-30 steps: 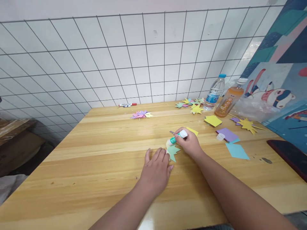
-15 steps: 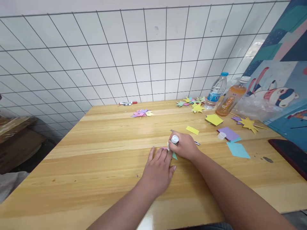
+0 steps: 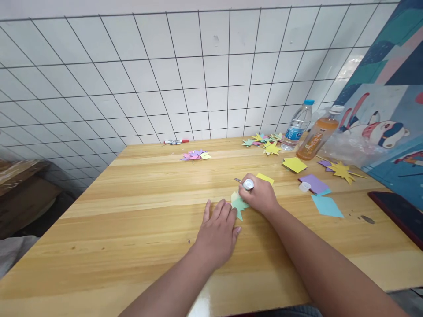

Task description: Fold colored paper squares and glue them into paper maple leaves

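My left hand (image 3: pixel 218 226) lies flat with fingers spread, its fingertips pressing the edge of a green paper cutout (image 3: pixel 238 204) with jagged points. A bit of pink paper shows at the fingertips; the rest is hidden beneath the hand. My right hand (image 3: pixel 261 194) is closed around a white glue stick (image 3: pixel 248 184), just right of the cutout. Whether the glue stick touches paper cannot be seen. A thin dark tip (image 3: pixel 238 180) sticks out left of the right hand, and a yellow paper strip (image 3: pixel 265 178) lies behind it.
Paper stars (image 3: pixel 271 148) and a water bottle (image 3: pixel 296 125) stand near the wall, beside an orange drink bottle (image 3: pixel 319 134). Purple paper (image 3: pixel 315 183), a clear cap (image 3: pixel 304 186) and blue paper (image 3: pixel 327 206) lie right. Markers (image 3: pixel 176 141) and paper cutouts (image 3: pixel 195 155) lie at the back; a phone (image 3: pixel 396 215) lies far right.
My right hand has moved right and slightly away with the glue stick, uncovering more of the green cutout. My left hand has stayed nearly in place.
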`<act>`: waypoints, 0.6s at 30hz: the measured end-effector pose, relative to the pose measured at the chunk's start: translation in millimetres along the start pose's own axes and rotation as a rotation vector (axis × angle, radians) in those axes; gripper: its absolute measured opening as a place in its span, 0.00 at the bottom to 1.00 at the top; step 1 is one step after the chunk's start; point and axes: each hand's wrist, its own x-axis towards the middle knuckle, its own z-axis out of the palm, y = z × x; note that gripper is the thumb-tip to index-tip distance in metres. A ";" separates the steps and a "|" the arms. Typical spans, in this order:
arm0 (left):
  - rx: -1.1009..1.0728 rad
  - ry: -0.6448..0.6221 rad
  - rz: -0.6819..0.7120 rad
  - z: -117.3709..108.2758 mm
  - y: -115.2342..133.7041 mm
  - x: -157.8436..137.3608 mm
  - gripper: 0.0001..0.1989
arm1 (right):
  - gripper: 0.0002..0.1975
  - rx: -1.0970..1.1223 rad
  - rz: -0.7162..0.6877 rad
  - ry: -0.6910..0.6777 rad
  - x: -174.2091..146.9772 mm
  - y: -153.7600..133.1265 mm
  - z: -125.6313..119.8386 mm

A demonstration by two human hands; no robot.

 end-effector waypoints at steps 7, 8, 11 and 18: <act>-0.056 0.040 0.014 -5.8 -6.9 1.5 0.17 | 0.04 0.259 -0.016 0.046 -5.2 2.5 -7.2; -0.053 0.046 0.024 -5.7 -6.6 1.8 0.18 | 0.03 0.268 -0.032 0.027 -5.7 1.6 -6.4; -0.040 0.033 0.051 -3.6 -5.4 2.3 0.20 | 0.03 0.239 -0.082 -0.041 -6.0 -1.1 -2.5; -0.028 -0.005 0.046 -0.7 -3.0 2.2 0.22 | 0.04 0.025 -0.141 -0.178 -4.0 -4.4 4.2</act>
